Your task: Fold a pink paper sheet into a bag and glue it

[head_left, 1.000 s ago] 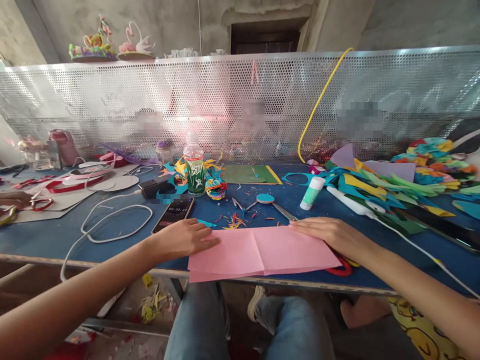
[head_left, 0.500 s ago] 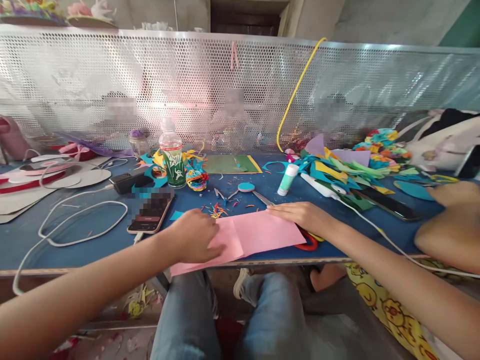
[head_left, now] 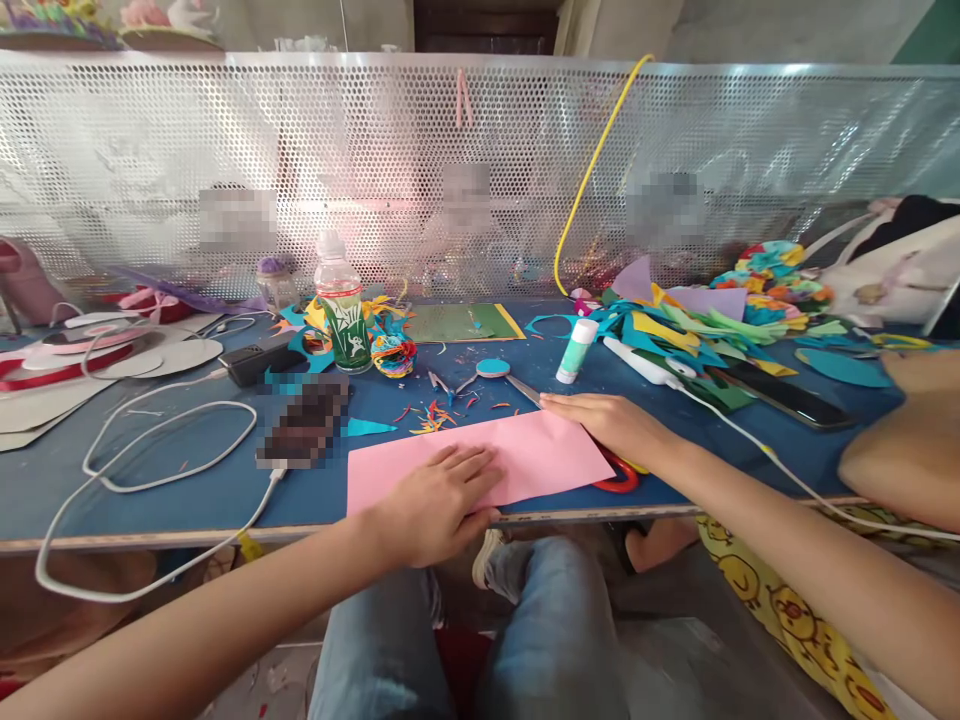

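Observation:
A sheet of pink paper (head_left: pixel 540 450) lies at the table's front edge, its left part smooth and flat. My left hand (head_left: pixel 442 495) rests on it near the middle, fingers stretched out and pressed down. At the paper's upper right, my right hand (head_left: pixel 596 420) lies with its fingers extended along the edge. Scissors (head_left: pixel 621 474) with red handles sit partly hidden beneath the paper and my right hand, their blades pointing away. A small blue disc (head_left: pixel 493 368) is just beyond the blade tip. Coloured paper scraps (head_left: pixel 439 416) are scattered behind the pink sheet.
A glue stick (head_left: pixel 577 350) stands right of centre. Behind my left hand are a bottle (head_left: pixel 346 320), a colourful ball (head_left: pixel 394 355) and a phone (head_left: pixel 304 425) on a white cable. Cut paper strips (head_left: pixel 675 325) are piled at right, near another person's arm (head_left: pixel 904 430).
My left hand has slid right and toward me across the pink paper, fingers now spread flat. The paper's left part lies flatter, and its loose lower edge no longer shows. My right hand stays nearly still.

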The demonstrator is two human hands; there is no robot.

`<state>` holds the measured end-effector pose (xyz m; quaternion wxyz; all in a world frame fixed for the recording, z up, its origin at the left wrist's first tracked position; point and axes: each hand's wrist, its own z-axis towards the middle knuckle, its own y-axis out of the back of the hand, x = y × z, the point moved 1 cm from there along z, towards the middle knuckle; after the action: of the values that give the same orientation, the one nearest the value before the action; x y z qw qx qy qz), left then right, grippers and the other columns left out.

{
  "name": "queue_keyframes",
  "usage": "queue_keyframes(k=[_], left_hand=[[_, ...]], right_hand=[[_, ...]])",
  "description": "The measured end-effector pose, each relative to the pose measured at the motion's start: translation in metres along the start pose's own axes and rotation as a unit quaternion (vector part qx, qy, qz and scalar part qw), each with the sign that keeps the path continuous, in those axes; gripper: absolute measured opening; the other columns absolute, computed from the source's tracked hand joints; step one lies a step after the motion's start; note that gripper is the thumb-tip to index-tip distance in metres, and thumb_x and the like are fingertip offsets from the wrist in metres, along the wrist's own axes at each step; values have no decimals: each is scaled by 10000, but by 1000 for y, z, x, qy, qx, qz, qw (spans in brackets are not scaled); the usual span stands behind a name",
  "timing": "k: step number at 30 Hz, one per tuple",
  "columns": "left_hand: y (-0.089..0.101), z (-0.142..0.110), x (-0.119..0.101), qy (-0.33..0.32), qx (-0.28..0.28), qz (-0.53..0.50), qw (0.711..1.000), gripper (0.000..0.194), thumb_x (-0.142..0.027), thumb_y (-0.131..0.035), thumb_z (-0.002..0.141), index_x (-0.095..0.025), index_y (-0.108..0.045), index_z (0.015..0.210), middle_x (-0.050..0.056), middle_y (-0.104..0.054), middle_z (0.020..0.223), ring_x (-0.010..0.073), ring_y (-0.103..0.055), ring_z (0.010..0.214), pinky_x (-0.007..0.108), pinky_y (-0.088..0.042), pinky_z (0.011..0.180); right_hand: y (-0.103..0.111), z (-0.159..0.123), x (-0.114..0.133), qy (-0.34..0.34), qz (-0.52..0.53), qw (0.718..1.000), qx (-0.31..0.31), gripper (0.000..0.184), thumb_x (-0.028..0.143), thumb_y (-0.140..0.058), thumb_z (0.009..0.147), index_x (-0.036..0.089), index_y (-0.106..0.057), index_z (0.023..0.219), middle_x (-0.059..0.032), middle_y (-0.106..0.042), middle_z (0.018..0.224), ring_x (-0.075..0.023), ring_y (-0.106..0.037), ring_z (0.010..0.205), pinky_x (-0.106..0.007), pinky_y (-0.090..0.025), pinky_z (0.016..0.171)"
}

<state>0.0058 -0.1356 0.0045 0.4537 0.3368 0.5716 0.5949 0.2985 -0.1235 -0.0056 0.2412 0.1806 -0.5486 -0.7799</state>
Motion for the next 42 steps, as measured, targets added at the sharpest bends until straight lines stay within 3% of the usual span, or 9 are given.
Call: queue_keyframes(k=[7,13,31,42], left_hand=[[-2,0,-7,12,44,27,999,509,-333,-217,936,-123,-219,1400,110,-231,1457,216,-191,1348,420,-167,1102],[0,0,-4,-6,61,34,998,532,-344,-250,927,-124,-197,1408,91,-213,1463,202,-160,1355,384,-138,1114],[0,-1,-1,-16,50,31,998,533,-339,-274,925,-149,-181,1414,84,-224,1462,203,-183,1351,387,-160,1108],[2,-2,0,-9,47,22,999,556,-383,-283,926,-146,-170,1416,71,-213,1468,191,-175,1354,362,-145,1110]], right_hand=[[-5,2,-2,-55,20,998,14,497,23,-342,794,151,-525,1238,-69,-536,1258,-168,-525,1134,-334,-418,989],[-6,1,-4,-77,50,996,13,500,55,-346,810,227,-519,1247,-18,-530,1263,-166,-525,1132,-337,-424,985],[-3,-1,-2,-42,9,999,-3,529,11,-380,790,220,-499,1261,-33,-543,1256,-166,-537,1120,-344,-444,964],[4,1,4,-43,-18,999,10,485,8,-389,774,130,-539,1219,-86,-553,1243,-193,-546,1110,-341,-457,950]])
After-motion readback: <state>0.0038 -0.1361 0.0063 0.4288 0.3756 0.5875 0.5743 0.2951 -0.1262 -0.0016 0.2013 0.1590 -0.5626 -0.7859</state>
